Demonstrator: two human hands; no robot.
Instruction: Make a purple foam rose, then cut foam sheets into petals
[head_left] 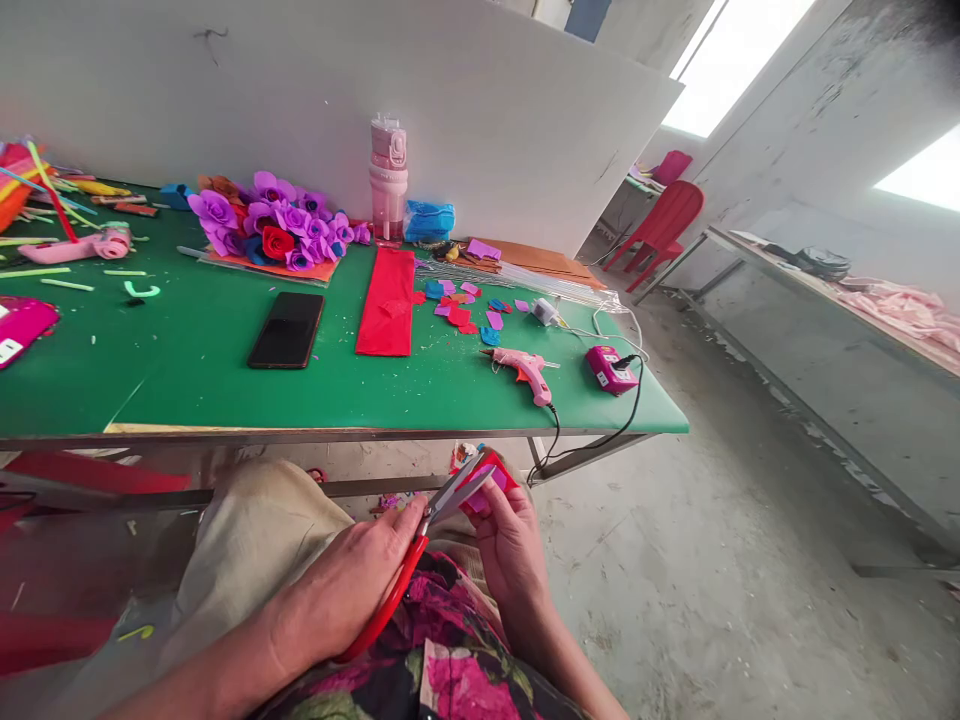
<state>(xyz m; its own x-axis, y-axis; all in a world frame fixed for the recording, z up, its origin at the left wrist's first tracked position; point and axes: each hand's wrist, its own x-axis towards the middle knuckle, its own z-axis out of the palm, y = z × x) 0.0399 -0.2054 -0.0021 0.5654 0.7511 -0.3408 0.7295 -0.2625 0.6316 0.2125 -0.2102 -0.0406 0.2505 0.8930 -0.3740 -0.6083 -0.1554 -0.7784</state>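
Observation:
Over my lap, my left hand (356, 580) is closed round the red handles of a pair of scissors (411, 572). The blades are parted and point up toward my right hand (514, 550). Between its thumb and fingers the right hand pinches a piece of red paper (501, 472) with a purple piece (487, 490) against it. One blade crosses in front of the papers; whether it is cutting into them I cannot tell. On the table beyond lie a folded red sheet (386, 300) and several small paper cuttings (459, 315).
The green table (187, 400) bears a pink glue gun (525, 370) with a cord hanging over the front edge, a magenta power box (611, 370), a phone (286, 330), a bottle (388, 190) and paper flowers (281, 225). A red chair (667, 230) stands at the back right.

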